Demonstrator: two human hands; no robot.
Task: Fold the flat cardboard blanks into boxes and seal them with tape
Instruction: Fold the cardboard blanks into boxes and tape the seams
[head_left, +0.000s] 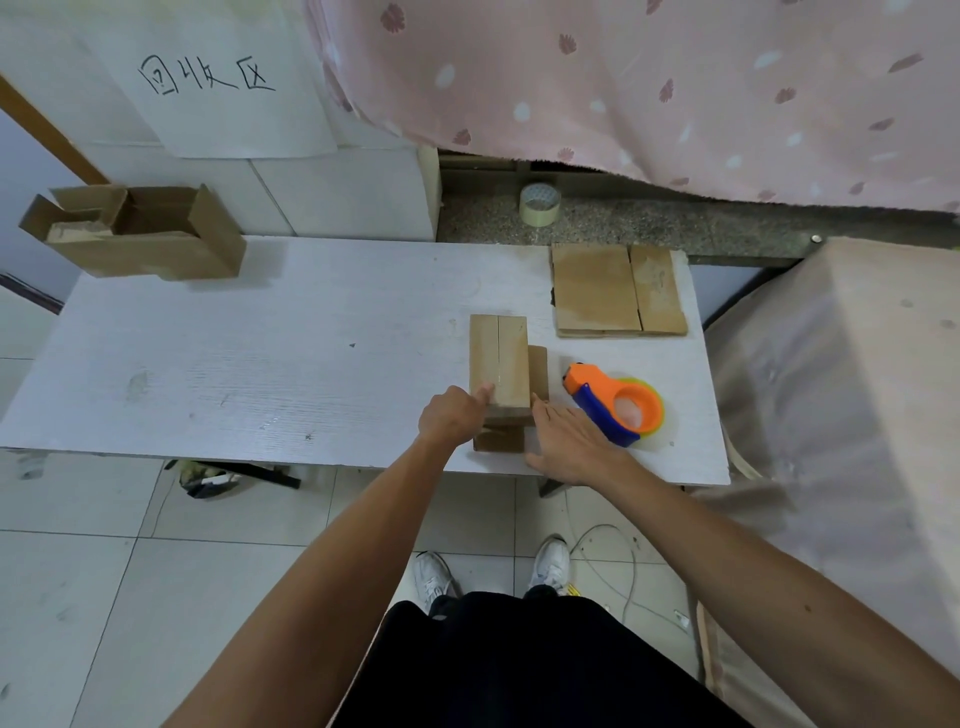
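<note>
A small folded cardboard box (500, 358) stands on the white table (260, 353), its top flaps meeting in a taped seam and one flap sticking out to the right. My left hand (451, 418) is curled at the box's near left corner, with the thumb pressing on the top. Fingers straight, my right hand (570, 441) lies flat at the box's near right side. An orange and blue tape dispenser (615, 402) rests just right of that hand. Flat cardboard blanks (618, 291) are stacked at the back right of the table.
Open cardboard boxes (137, 231) sit at the table's far left corner under a handwritten paper sign (208, 78). A tape roll (540, 203) stands on the stone ledge behind. A covered piece of furniture (841, 395) borders the table on the right. My shoes (550, 566) are on the tiled floor.
</note>
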